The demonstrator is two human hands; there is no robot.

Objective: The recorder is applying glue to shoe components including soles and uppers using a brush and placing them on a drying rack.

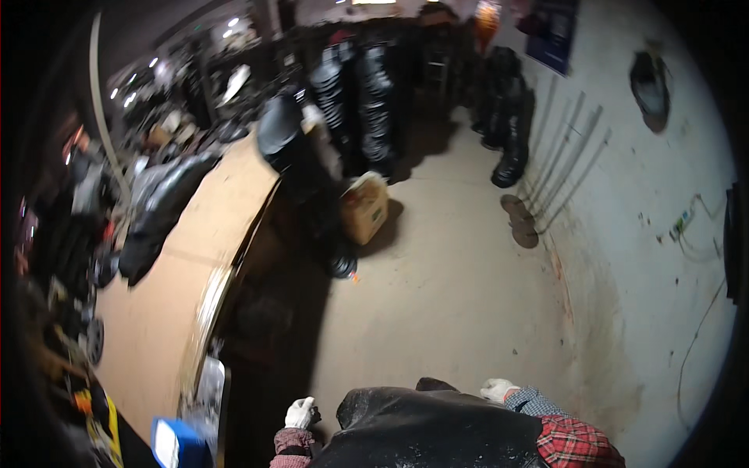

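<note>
My left hand (300,413), in a white glove, hangs low beside my body with its fingers curled. A small dark patch shows at its fingers; what it is, I cannot make out. On the other side my right hand (498,389), also in a white glove, is held forward with its fingers curled, and no object shows in it. Between the two hands a dusty black apron (421,429) covers my front. Checked sleeves, one with a red plaid cover (576,441), lead to the hands. Neither hand touches the bench or the wall.
To the left runs a long bench with a brown board top (195,234), black bundles lying along its far side. A blue box (178,443) is near its close end. Ahead stand tall black stacks (376,109) and a tan container (364,209). Metal rods (562,148) lean on the right wall.
</note>
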